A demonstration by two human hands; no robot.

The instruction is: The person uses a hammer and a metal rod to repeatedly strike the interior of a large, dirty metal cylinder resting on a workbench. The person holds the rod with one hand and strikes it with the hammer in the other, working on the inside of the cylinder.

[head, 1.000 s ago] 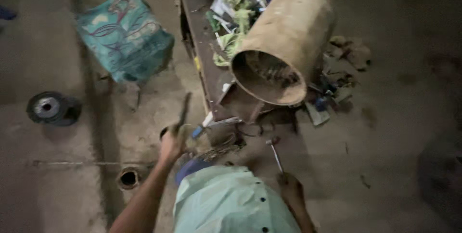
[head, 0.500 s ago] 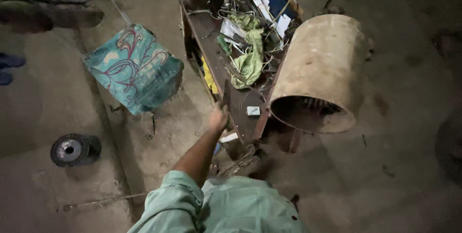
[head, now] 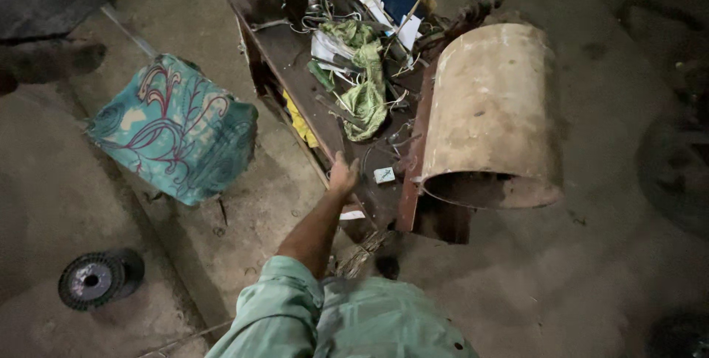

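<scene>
Bare left hand (head: 343, 175) stretches forward, fingers loosely spread, over the cluttered workbench (head: 288, 55).

A teal patterned cushion (head: 177, 129) sits on the floor left of the tabletop (head: 295, 55). A dark wire spool (head: 94, 279) lies near the floor's lower left. A green rag (head: 365, 99) drapes mid-tabletop.

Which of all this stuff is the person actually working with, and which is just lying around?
In hand or reached for:
left hand, stretched over the low workbench
small pale tag beside the hand
big rusty cylinder beside the bench

Lying about:
green rag
patterned teal cushion
dark wire spool on the floor
</scene>
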